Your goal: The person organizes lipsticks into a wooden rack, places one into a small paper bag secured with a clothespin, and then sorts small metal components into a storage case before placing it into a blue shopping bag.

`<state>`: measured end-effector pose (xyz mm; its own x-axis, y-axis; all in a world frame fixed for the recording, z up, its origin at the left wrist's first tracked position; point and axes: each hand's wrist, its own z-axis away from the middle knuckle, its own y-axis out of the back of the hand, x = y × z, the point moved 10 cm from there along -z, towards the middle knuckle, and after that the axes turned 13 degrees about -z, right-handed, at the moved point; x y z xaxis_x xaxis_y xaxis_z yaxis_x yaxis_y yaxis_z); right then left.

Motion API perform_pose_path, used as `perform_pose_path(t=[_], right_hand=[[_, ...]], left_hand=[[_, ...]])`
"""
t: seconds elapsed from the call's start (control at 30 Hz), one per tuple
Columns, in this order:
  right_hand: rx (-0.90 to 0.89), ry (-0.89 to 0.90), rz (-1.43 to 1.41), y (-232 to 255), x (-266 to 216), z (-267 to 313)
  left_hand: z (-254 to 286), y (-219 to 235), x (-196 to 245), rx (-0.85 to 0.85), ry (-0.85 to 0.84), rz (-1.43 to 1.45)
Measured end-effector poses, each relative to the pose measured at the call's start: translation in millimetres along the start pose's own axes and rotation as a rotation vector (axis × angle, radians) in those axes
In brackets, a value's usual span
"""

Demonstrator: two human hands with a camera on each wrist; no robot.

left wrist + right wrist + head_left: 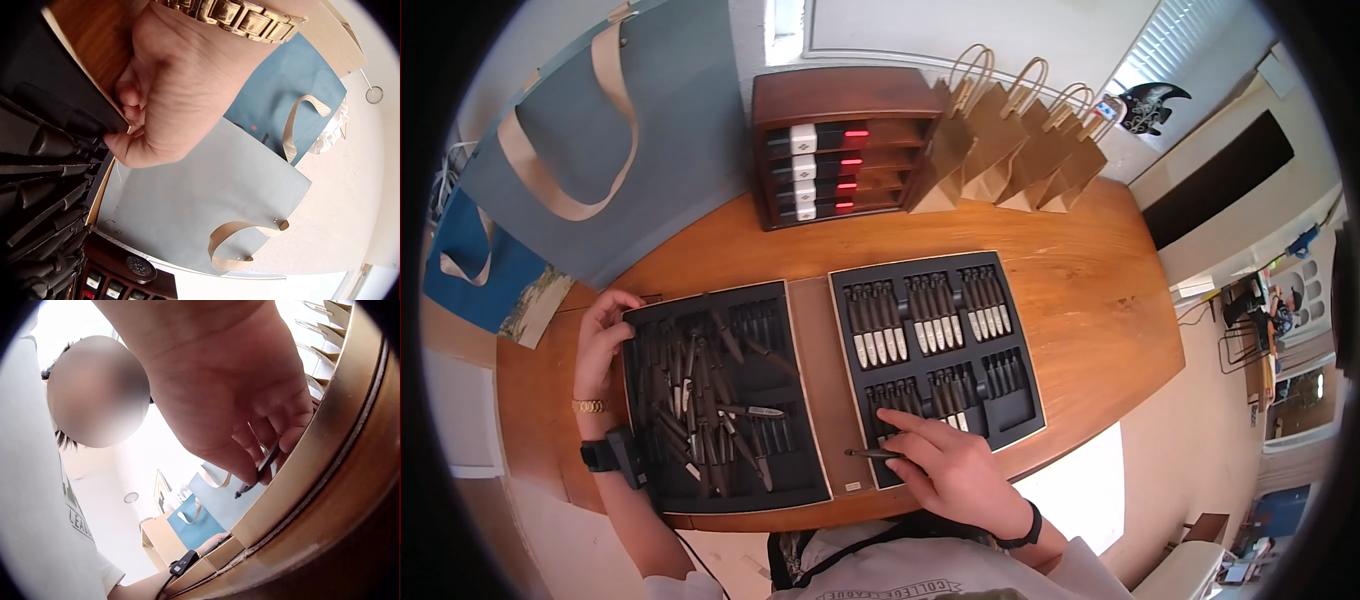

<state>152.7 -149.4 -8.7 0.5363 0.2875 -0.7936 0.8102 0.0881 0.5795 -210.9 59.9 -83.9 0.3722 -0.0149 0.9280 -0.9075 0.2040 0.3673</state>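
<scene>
right hand [948,468] sits at the near edge of the right tray [1020,340], fingers curled round a dark pen [872,453] that lies crosswise over the tray's near-left corner; the index finger points into the near row of slots. right tray: black insert, pens filed upright in grouped slots, far row full, near row partly filled, its near-right slot bare. left tray [800,480] lies just beside it, a strip of table [1100,290] between them; it holds a loose heap of pens [700,390] lying at all angles. left hand [603,333] grips the left tray's far-left corner, thumb and fingers curled on its rim. both trays sit close to the near table edge; bare wood lies open to the right and beyond them. far side: wooden rack [840,140] with stacked boxes bearing white labels, unreadable; brown paper bags [1020,150] beside it; blue bags [610,130] at left.
</scene>
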Motion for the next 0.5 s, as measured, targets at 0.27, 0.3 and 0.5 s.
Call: perform_pose_path(t=[0.27,0.3,0.5], right_hand=[[0.528,-0.374,-0.095,77,64,47],[0.530,-0.377,-0.092,77,66,47],[0.484,-0.453,-0.102,68,83,45]], left_hand=[[-2,4,-5,0.012,0.022,-0.051],[-1,2,-4,0.009,0.022,-0.049],[-1,1,-2,0.014,0.024,-0.028]])
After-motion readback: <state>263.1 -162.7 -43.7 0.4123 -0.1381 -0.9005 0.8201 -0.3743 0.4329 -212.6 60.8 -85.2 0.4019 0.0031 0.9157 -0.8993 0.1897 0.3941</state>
